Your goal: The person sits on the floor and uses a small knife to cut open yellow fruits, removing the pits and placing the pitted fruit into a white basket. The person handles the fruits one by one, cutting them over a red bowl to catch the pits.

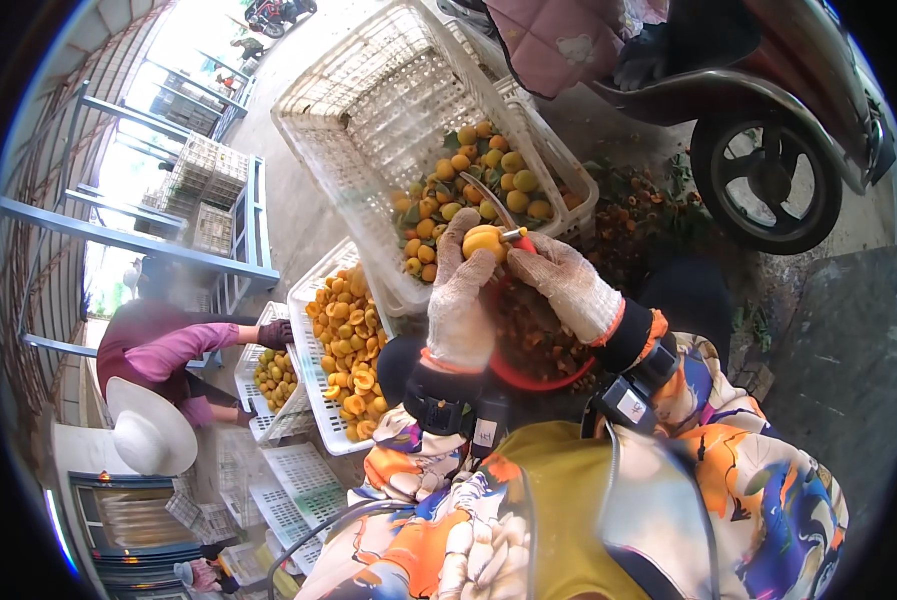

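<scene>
My left hand [460, 310], in a pale knitted glove, holds a yellow-orange apricot [483, 241] between thumb and fingers. In my right hand [575, 288], gloved alike, is a curved knife [524, 243] with a red handle. Its thin blade arcs up and away to the left, beyond the apricot. The knife's neck end is right beside the fruit; whether it touches cannot be made out. Below my hands sits a red basin [534, 384] with dark scraps inside, partly hidden by my gloves. Just ahead, a tilted white crate [363, 125] holds whole apricots [509, 182] and some leaves.
Left of me, a white crate [314, 405] is filled with halved apricots [348, 335]. Beyond it, a co-worker in a white hat [154, 428] reaches to another crate of fruit [276, 385]. A scooter wheel [765, 180] stands at the right, near scraps on the ground.
</scene>
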A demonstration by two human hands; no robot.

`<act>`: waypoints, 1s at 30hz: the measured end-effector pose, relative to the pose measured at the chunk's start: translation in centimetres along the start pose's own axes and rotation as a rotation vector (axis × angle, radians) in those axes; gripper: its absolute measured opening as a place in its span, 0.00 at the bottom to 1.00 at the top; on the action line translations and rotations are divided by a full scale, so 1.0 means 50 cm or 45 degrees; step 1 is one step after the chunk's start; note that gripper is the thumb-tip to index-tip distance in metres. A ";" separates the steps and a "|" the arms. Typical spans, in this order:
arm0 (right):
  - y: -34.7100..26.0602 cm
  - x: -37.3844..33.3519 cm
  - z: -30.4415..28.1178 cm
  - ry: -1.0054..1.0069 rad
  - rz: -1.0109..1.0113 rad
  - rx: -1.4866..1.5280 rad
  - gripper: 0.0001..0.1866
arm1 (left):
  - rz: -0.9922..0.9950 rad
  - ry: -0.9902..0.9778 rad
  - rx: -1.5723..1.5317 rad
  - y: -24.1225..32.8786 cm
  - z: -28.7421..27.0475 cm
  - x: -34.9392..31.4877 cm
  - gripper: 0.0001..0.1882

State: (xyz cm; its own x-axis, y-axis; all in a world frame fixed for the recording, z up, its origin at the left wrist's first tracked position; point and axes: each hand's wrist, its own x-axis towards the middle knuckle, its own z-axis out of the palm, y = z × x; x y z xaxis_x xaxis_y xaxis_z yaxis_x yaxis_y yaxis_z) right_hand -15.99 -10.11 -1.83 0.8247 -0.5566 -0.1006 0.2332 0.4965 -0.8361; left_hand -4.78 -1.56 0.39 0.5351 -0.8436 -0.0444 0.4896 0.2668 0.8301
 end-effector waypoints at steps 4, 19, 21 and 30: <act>0.020 0.006 0.008 0.082 -0.213 -0.332 0.13 | 0.095 0.024 -0.039 -0.003 0.012 -0.013 0.28; -0.098 -0.067 -0.007 -0.252 0.483 0.116 0.10 | -0.138 0.006 -0.443 0.050 -0.045 0.020 0.29; -0.059 -0.050 -0.007 -0.079 0.173 -0.006 0.09 | -0.164 -0.044 -0.404 0.061 -0.039 0.014 0.28; -0.032 -0.022 -0.006 -0.148 0.010 -1.068 0.12 | -0.042 -0.082 -0.027 0.070 -0.011 -0.004 0.41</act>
State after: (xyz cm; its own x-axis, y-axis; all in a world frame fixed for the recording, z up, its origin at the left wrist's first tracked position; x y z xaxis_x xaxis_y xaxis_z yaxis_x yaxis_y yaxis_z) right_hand -17.44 -10.48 -0.54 0.8831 -0.4605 -0.0900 -0.1944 -0.1844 -0.9634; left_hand -2.81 -0.20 3.02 0.4733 -0.8802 -0.0349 0.5211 0.2478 0.8167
